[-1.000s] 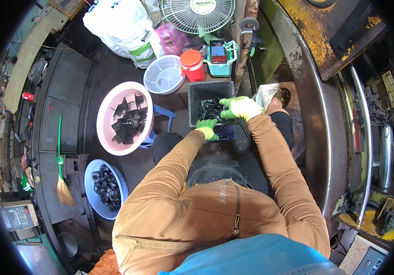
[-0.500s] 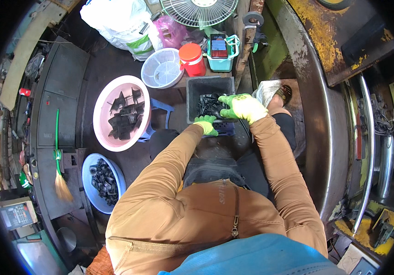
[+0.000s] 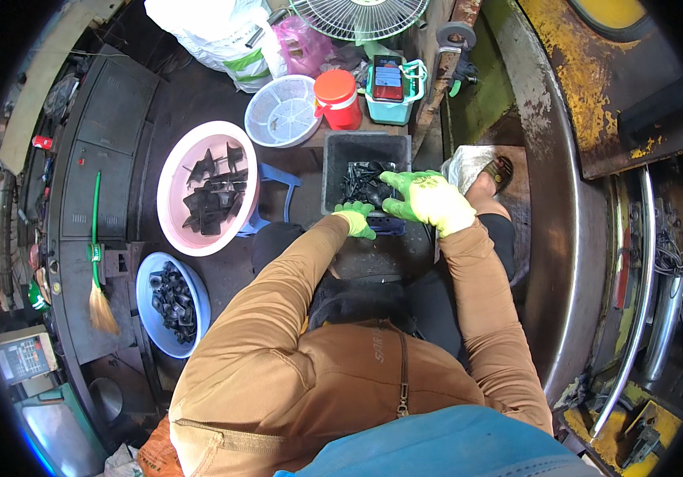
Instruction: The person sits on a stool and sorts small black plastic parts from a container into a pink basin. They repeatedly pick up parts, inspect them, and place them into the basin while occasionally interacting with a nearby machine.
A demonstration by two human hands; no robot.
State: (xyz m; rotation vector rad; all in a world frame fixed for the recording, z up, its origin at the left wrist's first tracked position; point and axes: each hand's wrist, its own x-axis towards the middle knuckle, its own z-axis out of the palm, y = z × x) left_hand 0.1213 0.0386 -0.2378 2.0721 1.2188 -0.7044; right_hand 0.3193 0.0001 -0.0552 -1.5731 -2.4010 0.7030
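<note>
A dark grey rectangular bin (image 3: 337,153) stands in front of me, with small black pieces (image 3: 367,183) heaped in its near part. At the bin's near left corner, my left hand (image 3: 355,219), in a yellow-green glove, has its fingers curled over the rim. My right hand (image 3: 430,200), gloved alike, reaches over the bin's right side. Its fingers and thumb are apart beside the black pieces, and I see nothing held between them. The palm side of each hand is hidden.
Left of the bin, a pink basin (image 3: 168,199) on a blue stool (image 3: 284,184) holds larger black parts. A blue basin (image 3: 144,306) has more black pieces. Behind are a white strainer basket (image 3: 258,119), a red jug (image 3: 340,99) and a phone (image 3: 387,78) on a teal basket. Metal machinery (image 3: 568,238) flanks my right.
My right hand has shifted slightly right, and its fingers are a little wider apart. My left hand stays at the rim. The whole view has shifted slightly.
</note>
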